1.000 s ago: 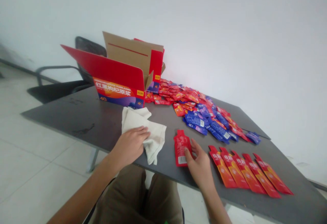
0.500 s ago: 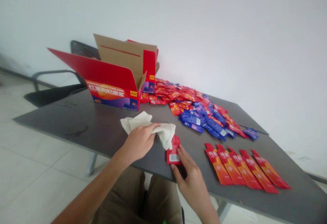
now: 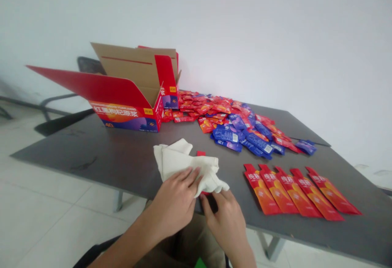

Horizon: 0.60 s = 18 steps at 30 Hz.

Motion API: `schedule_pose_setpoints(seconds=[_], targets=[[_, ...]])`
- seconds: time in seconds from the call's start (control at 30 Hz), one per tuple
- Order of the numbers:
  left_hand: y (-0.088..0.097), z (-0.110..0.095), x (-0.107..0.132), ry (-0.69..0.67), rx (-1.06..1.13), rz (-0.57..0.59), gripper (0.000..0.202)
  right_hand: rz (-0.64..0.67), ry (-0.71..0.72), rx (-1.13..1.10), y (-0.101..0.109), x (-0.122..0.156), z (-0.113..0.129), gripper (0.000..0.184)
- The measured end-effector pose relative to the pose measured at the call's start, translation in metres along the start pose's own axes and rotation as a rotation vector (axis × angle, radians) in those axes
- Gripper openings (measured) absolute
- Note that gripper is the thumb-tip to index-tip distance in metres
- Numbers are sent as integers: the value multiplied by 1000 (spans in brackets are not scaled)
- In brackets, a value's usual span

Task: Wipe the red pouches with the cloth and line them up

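My left hand [image 3: 173, 202] presses down on a crumpled white cloth [image 3: 183, 164], its fingers closed over the fabric. A red gel sachet lies mostly hidden under the cloth, with only its tip [image 3: 200, 153] showing at the far side. My right hand [image 3: 225, 223] is just below the cloth and seems to pinch the sachet's lower end, though the fingers partly hide it. To the right, several red-and-orange sachets [image 3: 297, 192] lie side by side in a neat row on the grey table [image 3: 92, 153].
An open red cardboard carton [image 3: 125, 109] with its flaps up stands at the table's far left. Beside it spreads a loose heap of red, orange and blue sachets [image 3: 235, 127]. A black chair [image 3: 88, 65] stands behind the carton. The table's near edge runs close to my knees.
The cloth has moved onto the red sachet and now covers most of it. Both hands have come closer together around it, and the view has swung slightly left.
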<state>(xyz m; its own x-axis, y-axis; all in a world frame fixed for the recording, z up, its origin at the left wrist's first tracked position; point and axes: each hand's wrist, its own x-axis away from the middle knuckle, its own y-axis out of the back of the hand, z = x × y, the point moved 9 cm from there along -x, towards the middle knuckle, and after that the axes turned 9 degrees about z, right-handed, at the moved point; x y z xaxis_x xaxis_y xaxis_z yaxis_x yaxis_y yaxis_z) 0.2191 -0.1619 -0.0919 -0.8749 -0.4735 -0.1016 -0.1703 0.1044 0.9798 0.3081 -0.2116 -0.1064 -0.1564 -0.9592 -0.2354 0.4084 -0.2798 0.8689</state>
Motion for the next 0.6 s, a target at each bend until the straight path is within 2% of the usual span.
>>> schedule_pose_setpoints(seconds=[0.07,0.23,0.3,0.37,0.5,0.6], targets=[[2,4,-3,-5,-8,11,48,5,3,-7,0,-1,0,20],[8,31,-42,62,-30,20,40,-11,45,-62,1,-2,0,38],[8,33,-50,60,-34,21,41,-15,54,-74,1,-2,1,40],[6,26,-43,26,-18,21,43,5,20,-81,-1,-3,-2,38],[3,0,-9,-59,32,23,48,41,-59,-55,-3,-3,-5,22],[2,-1,-8,-44,26,34,48,20,-43,-56,-1,-3,-3,23]])
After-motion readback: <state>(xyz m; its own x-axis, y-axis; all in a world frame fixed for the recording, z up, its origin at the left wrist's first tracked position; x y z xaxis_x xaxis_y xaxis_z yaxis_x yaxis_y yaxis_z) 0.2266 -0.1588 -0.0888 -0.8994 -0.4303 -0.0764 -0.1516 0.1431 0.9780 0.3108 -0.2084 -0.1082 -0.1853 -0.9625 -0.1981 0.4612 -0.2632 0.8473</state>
